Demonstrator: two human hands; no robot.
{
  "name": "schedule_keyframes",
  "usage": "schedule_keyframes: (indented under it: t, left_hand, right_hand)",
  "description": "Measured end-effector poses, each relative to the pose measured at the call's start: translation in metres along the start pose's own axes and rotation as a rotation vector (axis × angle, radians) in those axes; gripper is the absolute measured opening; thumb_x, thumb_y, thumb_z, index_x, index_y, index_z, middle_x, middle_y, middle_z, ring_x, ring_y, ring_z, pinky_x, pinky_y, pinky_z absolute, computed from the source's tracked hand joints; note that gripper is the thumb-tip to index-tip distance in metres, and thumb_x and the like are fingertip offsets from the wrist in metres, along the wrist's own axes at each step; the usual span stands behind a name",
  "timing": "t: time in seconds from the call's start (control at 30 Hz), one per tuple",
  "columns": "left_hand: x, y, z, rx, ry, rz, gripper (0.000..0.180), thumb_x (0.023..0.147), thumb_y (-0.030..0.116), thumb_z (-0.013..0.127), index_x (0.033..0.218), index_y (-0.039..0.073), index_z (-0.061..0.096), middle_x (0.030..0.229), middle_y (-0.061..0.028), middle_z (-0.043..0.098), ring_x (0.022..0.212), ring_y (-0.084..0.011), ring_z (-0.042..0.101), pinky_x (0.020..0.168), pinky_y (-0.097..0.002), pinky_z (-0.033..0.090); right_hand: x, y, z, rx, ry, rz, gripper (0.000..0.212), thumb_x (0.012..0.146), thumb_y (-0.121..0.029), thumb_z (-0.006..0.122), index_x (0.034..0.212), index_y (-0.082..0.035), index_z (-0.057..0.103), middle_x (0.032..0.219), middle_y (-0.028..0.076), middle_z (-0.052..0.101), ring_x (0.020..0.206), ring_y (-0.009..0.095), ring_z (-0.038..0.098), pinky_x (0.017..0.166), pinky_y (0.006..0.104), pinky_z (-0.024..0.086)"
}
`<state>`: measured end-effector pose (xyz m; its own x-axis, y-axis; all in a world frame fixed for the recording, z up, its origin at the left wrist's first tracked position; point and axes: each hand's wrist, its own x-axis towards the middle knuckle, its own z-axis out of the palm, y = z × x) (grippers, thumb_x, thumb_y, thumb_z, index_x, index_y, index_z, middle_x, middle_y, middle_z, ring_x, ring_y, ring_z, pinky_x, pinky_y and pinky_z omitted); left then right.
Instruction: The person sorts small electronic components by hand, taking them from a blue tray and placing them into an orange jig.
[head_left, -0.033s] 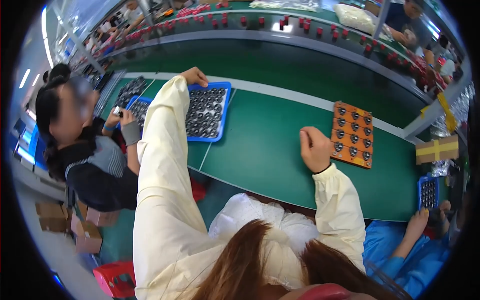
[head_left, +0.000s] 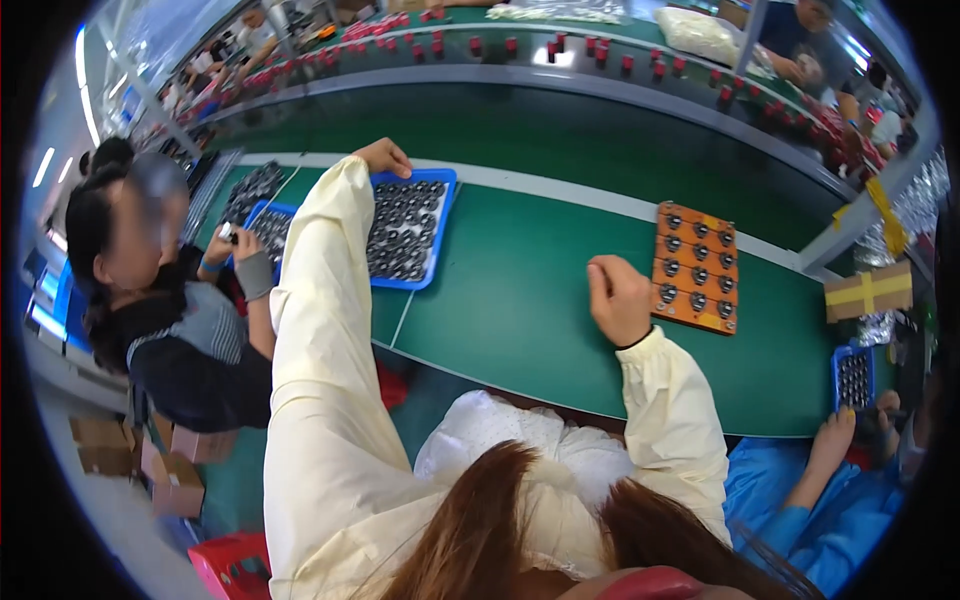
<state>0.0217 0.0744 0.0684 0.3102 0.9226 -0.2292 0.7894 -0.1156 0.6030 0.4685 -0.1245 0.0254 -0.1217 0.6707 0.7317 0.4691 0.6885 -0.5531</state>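
On the green worktop, a blue tray [head_left: 438, 243] holds rows of small round black-and-silver parts on a white liner. At its far rim my left hand [head_left: 384, 157] bends its fingers over the edge, gripping the tray. My right hand [head_left: 622, 300] hovers above the bench with fingers curled in and thumb against them; whatever may be inside is hidden. Just right of that hand lies an orange fixture board [head_left: 713, 270], with several round dark metal parts seated in rows.
To the left, a co-worker [head_left: 190, 320] handles a small white piece by a second blue tray [head_left: 253, 212]. A taped cardboard box [head_left: 868, 292] and another small blue tray [head_left: 836, 372] are at right, near another person's hand. Beyond runs a dark green conveyor [head_left: 500, 125].
The whole view shifts slightly, so the tray and board sit a little further left in it. Both hands keep their poses.
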Motion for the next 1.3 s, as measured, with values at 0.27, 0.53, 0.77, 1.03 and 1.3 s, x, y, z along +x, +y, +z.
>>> schedule_keyframes:
  t: [0.27,0.53,0.77,1.03,1.3]
  left_hand:
    - [0.028,0.082,0.033,-0.002,-0.275,0.271,0.027,0.068,0.017,0.076,0.087,-0.001,0.069,0.078,-0.0056,0.065,0.076,-0.0131,0.059,0.070,-0.0262,0.044]
    - [-0.014,0.155,0.117,0.304,-0.679,0.582,0.030,0.060,0.027,0.080,0.063,0.001,0.065,0.058,-0.0062,0.058,0.063,-0.0148,0.057,0.056,-0.0289,0.040]
    - [-0.048,0.165,0.132,0.702,-0.820,0.505,0.031,0.046,0.036,0.081,0.057,0.011,0.067,0.074,-0.0014,0.058,0.096,-0.0254,0.042,0.078,-0.0344,0.034]
    - [-0.079,0.179,0.122,1.050,-0.728,0.481,0.027,0.047,0.036,0.079,0.061,0.016,0.068,0.081,-0.0013,0.058,0.100,-0.0237,0.042,0.088,-0.0360,0.031]
    - [-0.072,0.215,0.166,0.629,-0.282,0.440,0.029,0.071,0.029,0.072,0.089,0.008,0.064,0.088,-0.0126,0.059,0.093,-0.0308,0.054,0.081,-0.0419,0.043]
  right_hand:
    - [0.004,-0.042,0.005,-0.061,-0.038,-0.097,0.001,0.079,-0.001,0.058,0.081,0.000,0.059,0.070,0.011,0.058,0.050,0.024,0.055,0.044,0.0295,0.042]
    - [0.003,-0.026,0.002,-0.086,-0.026,-0.147,0.002,0.079,-0.001,0.059,0.081,-0.002,0.058,0.068,0.008,0.056,0.049,0.023,0.054,0.043,0.0299,0.042]
    - [-0.008,0.012,-0.009,-0.071,-0.003,-0.169,0.005,0.078,-0.002,0.060,0.082,-0.003,0.058,0.069,0.007,0.055,0.051,0.022,0.054,0.043,0.0306,0.043]
    - [-0.004,0.043,-0.039,-0.161,0.173,-0.189,0.005,0.077,-0.001,0.059,0.082,-0.001,0.057,0.071,0.008,0.055,0.055,0.024,0.056,0.047,0.0302,0.044]
    - [-0.001,0.116,-0.128,-0.493,0.499,0.285,0.014,0.080,-0.012,0.059,0.089,-0.002,0.060,0.082,0.011,0.061,0.068,0.024,0.060,0.062,0.0349,0.047]
